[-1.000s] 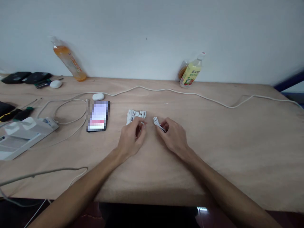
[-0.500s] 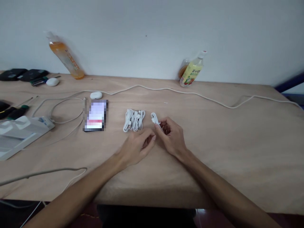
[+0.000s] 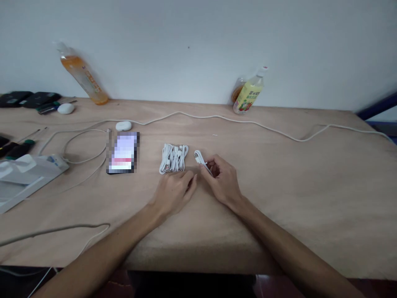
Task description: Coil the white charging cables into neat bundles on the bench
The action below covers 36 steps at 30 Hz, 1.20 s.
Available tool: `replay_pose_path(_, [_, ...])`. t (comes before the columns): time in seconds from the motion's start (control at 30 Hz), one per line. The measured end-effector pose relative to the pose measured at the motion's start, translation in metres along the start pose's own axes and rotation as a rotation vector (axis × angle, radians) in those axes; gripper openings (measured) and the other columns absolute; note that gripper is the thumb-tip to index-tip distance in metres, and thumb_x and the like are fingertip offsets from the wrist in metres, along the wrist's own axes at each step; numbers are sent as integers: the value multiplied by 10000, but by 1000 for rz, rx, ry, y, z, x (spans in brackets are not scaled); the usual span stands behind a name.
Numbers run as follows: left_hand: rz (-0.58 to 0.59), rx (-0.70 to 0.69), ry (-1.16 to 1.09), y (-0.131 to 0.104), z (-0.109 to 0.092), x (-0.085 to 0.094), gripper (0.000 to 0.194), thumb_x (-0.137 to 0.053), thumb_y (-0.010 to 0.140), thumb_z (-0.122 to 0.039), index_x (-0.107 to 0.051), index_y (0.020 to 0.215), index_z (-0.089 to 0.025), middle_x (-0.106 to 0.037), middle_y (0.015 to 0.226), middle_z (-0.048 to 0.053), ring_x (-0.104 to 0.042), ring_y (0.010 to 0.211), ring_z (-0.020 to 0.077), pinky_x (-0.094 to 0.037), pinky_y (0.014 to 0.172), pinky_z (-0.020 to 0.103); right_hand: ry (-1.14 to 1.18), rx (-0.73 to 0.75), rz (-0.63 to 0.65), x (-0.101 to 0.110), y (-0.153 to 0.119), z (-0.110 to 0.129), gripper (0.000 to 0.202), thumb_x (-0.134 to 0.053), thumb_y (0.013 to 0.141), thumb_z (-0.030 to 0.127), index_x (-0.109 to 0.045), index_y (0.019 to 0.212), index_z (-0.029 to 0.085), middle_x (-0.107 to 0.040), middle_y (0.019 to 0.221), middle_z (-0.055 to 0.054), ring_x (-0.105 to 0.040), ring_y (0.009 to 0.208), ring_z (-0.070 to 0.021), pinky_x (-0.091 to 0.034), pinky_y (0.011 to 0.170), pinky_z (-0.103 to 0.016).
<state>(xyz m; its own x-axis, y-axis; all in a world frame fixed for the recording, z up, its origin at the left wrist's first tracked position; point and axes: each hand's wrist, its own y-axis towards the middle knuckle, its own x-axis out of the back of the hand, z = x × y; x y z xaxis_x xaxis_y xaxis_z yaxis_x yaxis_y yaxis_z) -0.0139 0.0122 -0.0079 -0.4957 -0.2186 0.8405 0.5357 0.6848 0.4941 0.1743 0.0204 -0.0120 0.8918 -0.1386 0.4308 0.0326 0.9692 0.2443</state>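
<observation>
Several coiled white cables [image 3: 173, 158] lie side by side in a bunch on the wooden table [image 3: 294, 186]. Just below them rests my left hand [image 3: 175, 190], its fingers curled and the fingertips close together; whether anything is between them is hidden. My right hand [image 3: 221, 178] is closed around one more folded white cable [image 3: 199, 157], whose metal plug end points up and to the left, past my thumb. A small gap separates this cable from the bunch.
A phone [image 3: 124, 152] and white earbud case [image 3: 123, 126] lie left of the cables. Two bottles [image 3: 83, 78] [image 3: 249, 95] lean at the wall. A long white cord [image 3: 214, 117] crosses behind. Screwdrivers [image 3: 20, 149] and a white tray [image 3: 31, 178] are far left.
My left hand has shifted slightly left, away from my right hand. The cable in my right hand has tilted a little and sits slightly lower. The whole view has shifted slightly.
</observation>
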Motion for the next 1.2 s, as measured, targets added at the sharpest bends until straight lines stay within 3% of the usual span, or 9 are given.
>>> replay_pose_path(0.17, [-40, 14, 7, 0, -2, 0, 416, -430, 1123, -208, -590, 739, -217, -659, 623, 18, -596, 532, 175, -428, 558, 317, 37, -37, 22, 1, -1, -1, 172, -689, 913, 399, -670, 857, 238, -669, 709, 19, -564, 626, -164, -450, 641, -316])
replay_pose_path(0.27, [-76, 1, 1, 1, -3, 0, 395, -447, 1114, -191, -575, 742, -222, -637, 621, 6, -581, 544, 173, -433, 571, 320, 183, -89, 90, 0, -1, -2, 232, -712, 931, 462, -693, 871, 238, -711, 781, 1, -616, 701, -181, -488, 685, -324])
replay_pose_path(0.4, [-214, 54, -4, 3, -2, 3, 336, -510, 1092, -169, -555, 764, -228, -608, 648, -7, -561, 592, 174, -457, 609, 321, 559, -194, 193, -8, 0, -4, 349, -740, 948, 592, -753, 1035, 254, -821, 1072, -51, -743, 1019, -243, -579, 980, -400])
replay_pose_path(0.47, [-318, 135, 20, 5, 0, 6, 219, -553, 1067, -173, -593, 856, -216, -653, 744, 21, -612, 704, 204, -512, 692, 348, 734, -250, 220, -14, 0, -5, 410, -763, 930, 643, -761, 1100, 269, -826, 1213, -66, -746, 1176, -272, -546, 1125, -459])
replay_pose_path(0.53, [-397, 243, 41, 5, 4, 6, 55, -593, 1037, -211, -636, 1058, -183, -727, 979, 102, -673, 922, 267, -567, 841, 426, 858, -290, 242, -20, 0, -6, 445, -796, 900, 655, -766, 1130, 275, -817, 1288, -76, -738, 1247, -295, -521, 1183, -501])
replay_pose_path(0.57, [-417, 303, 39, 4, 6, 5, 179, -611, 1022, -244, -626, 1180, -161, -728, 1135, 156, -676, 1056, 307, -573, 926, 481, 905, -304, 256, -22, 0, -6, 450, -813, 890, 642, -769, 1150, 277, -811, 1320, -80, -729, 1279, -301, -507, 1205, -515])
replay_pose_path(0.67, [-385, 492, -80, 1, 13, -2, 476, -618, 1002, -334, -529, 1424, -131, -626, 1427, 234, -603, 1343, 384, -520, 1116, 601, 993, -324, 294, -24, 2, -4, 429, -822, 895, 584, -779, 1199, 284, -792, 1385, -83, -691, 1366, -309, -476, 1247, -534])
replay_pose_path(0.8, [-282, 654, -322, -2, 17, -10, 545, -623, 1008, -416, -496, 1474, -164, -637, 1414, 201, -626, 1344, 373, -519, 1150, 611, 983, -333, 355, -22, 5, -1, 419, -783, 911, 575, -800, 1206, 279, -785, 1411, -89, -667, 1406, -322, -481, 1241, -541])
replay_pose_path(1.2, [-231, 694, -386, 1, 17, -4, 511, -593, 1032, -440, -499, 1447, -156, -632, 1435, 222, -612, 1383, 381, -490, 1182, 646, 1021, -318, 425, -15, 13, 2, 375, -753, 931, 541, -826, 1180, 270, -782, 1419, -98, -641, 1443, -336, -498, 1228, -568])
